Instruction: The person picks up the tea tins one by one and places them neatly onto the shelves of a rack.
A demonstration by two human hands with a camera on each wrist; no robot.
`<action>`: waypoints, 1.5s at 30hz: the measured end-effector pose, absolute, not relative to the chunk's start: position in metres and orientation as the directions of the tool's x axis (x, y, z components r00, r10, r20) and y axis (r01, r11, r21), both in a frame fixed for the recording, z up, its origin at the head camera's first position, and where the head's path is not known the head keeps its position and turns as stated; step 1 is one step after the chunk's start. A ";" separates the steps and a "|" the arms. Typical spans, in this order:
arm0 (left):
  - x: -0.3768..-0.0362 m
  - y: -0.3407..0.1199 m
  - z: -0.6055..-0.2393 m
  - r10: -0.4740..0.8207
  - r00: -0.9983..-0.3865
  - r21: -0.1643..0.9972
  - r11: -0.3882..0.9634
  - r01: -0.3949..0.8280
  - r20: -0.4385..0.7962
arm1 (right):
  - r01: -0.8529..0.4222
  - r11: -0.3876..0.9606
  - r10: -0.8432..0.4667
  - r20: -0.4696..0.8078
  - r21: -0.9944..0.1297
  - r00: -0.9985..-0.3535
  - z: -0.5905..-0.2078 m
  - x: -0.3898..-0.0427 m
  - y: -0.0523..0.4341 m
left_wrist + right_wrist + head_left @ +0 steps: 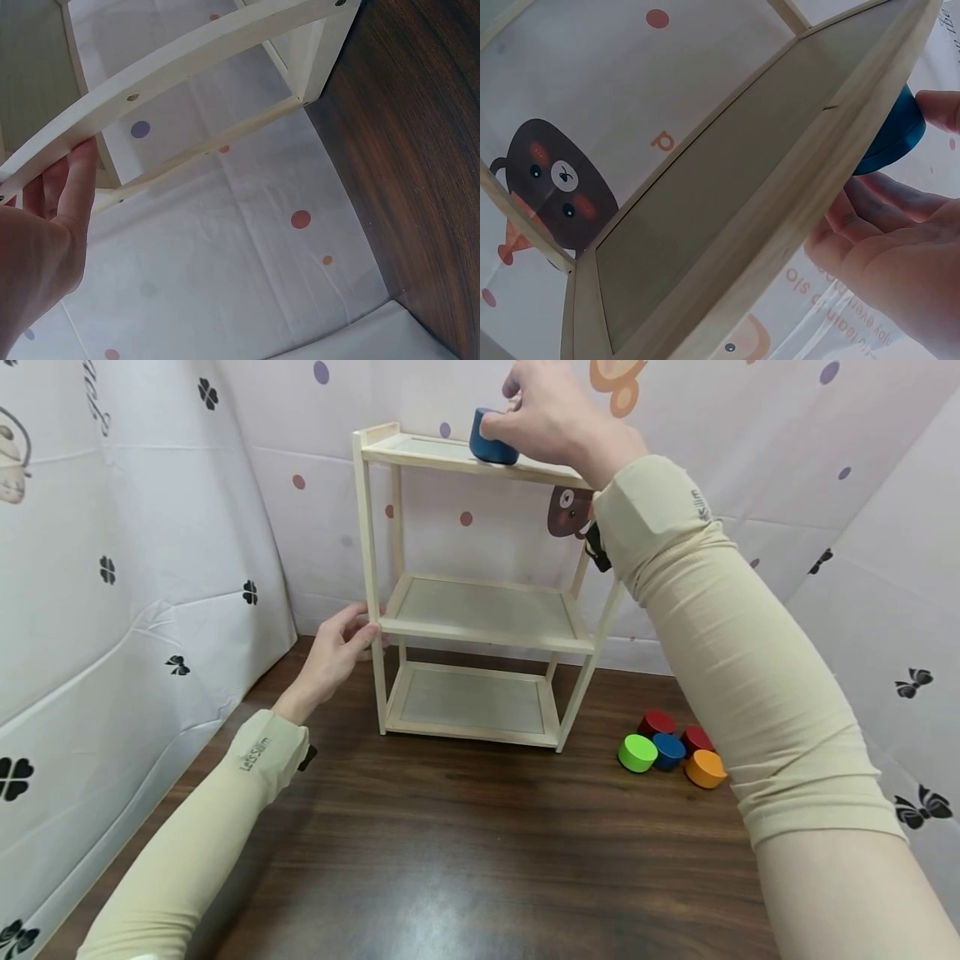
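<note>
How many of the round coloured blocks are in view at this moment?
6. One blue block sits on the shelf unit's top tier, gripped by the right hand. Five lie on the table right of it: two red, green, blue, orange. The right forearm may hide more.

This looked like a staged recording booth, perhaps at home. White printed sheets [142, 568] walled in a dark wooden table [465, 852]. A small wooden shelf unit [480, 610] stood there.
</note>
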State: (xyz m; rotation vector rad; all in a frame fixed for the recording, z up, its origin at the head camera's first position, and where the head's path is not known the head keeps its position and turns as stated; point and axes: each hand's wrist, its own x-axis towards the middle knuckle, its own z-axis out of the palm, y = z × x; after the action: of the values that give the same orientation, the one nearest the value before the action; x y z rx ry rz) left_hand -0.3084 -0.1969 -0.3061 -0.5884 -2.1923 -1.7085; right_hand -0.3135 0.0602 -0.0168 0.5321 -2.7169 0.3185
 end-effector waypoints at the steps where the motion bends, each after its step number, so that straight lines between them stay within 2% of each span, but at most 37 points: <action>1: -0.308 -0.197 -0.306 0.135 -0.871 0.845 0.211 0.491 0.473 | -0.399 0.905 -0.320 0.380 -0.149 -0.868 -0.017 -0.314 0.060; 13: -0.307 -0.197 -0.305 0.137 -0.874 0.847 0.215 0.485 0.466 | -0.375 0.915 -0.302 0.359 -0.153 -0.883 -0.019 -0.312 0.057; 21: -0.307 -0.198 -0.305 0.125 -0.879 0.854 0.206 0.477 0.461 | -0.382 0.899 -0.288 0.367 -0.215 -0.884 -0.019 -0.312 0.062; 27: -0.307 -0.200 -0.306 0.127 -0.877 0.857 0.188 0.480 0.463 | -0.404 0.888 -0.295 0.404 -0.218 -0.866 -0.022 -0.312 0.074; 45: -0.307 -0.201 -0.307 0.116 -0.878 0.854 0.206 0.478 0.464 | -0.353 0.889 -0.215 0.413 -0.292 -0.885 -0.026 -0.309 0.122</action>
State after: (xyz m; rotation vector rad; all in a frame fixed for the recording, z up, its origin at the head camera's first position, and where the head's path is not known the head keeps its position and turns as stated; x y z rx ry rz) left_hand -0.3067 -0.2010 -0.3074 -0.5602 -2.1873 -1.7206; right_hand -0.3089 0.1220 -0.0257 0.4187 -2.6823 0.5139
